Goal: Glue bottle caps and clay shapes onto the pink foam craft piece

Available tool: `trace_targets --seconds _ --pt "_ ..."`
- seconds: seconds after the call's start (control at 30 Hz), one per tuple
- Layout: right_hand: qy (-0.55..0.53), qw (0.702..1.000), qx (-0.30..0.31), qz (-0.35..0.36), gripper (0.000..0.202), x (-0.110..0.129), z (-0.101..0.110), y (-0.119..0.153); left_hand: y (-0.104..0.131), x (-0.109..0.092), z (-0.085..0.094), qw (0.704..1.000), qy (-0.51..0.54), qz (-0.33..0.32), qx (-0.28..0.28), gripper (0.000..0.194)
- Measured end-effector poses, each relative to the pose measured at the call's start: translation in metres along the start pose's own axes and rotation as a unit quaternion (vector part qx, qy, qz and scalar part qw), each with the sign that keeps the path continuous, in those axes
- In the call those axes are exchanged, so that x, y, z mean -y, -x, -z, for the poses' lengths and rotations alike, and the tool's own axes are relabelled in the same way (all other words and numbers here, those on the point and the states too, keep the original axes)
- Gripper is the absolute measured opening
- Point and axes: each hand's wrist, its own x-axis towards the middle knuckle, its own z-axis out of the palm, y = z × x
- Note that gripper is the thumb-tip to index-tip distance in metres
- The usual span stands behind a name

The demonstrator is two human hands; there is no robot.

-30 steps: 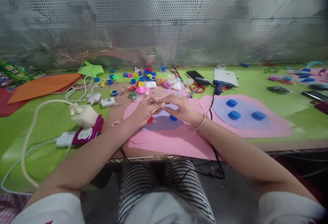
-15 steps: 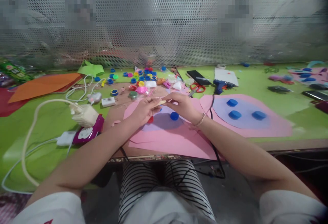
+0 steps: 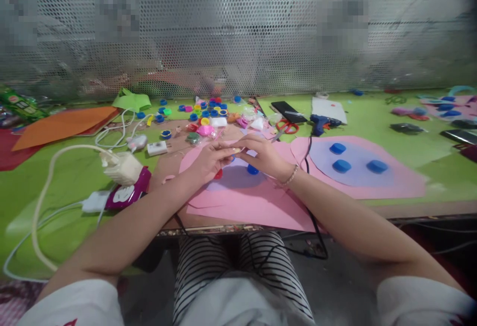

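My left hand [image 3: 211, 161] and my right hand [image 3: 261, 154] meet above a pink paper sheet [image 3: 253, 209] with a lilac paper piece [image 3: 236, 179] on it. Between their fingertips is a small pale yellowish piece [image 3: 237, 150], mostly covered, its kind unclear. Both hands are closed, fingers pinched around it. A red bottle cap [image 3: 218, 173] sits beside my left fingers, partly hidden. Below my right hand lies a blue cap [image 3: 253, 169], and another blue cap shows a little between the hands.
At right, blue caps [image 3: 342, 166] sit on another lilac-and-pink paper shape [image 3: 404, 187]. Behind are a blue glue gun [image 3: 321, 123] with a black cord, orange scissors [image 3: 287, 127], a phone [image 3: 288, 111] and many loose caps. A purple power strip [image 3: 128, 194] with cables is at left.
The fingers have closed further over the pale piece, so less of it shows. Both hands stay in nearly the same place; the things on the table have not moved.
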Motion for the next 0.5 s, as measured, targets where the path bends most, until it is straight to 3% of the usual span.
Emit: trace_targets --seconds 0.3,0.5 --pt "-0.068 0.996 0.006 -0.061 0.023 0.0016 -0.0005 0.0004 0.0007 -0.0018 0.0011 0.999 0.05 0.011 -0.004 0.013" --pt "-0.056 0.997 0.0 -0.047 0.024 0.0028 -0.0018 0.0 -0.0006 0.0013 0.0021 0.999 0.031 -0.009 0.013 0.014"
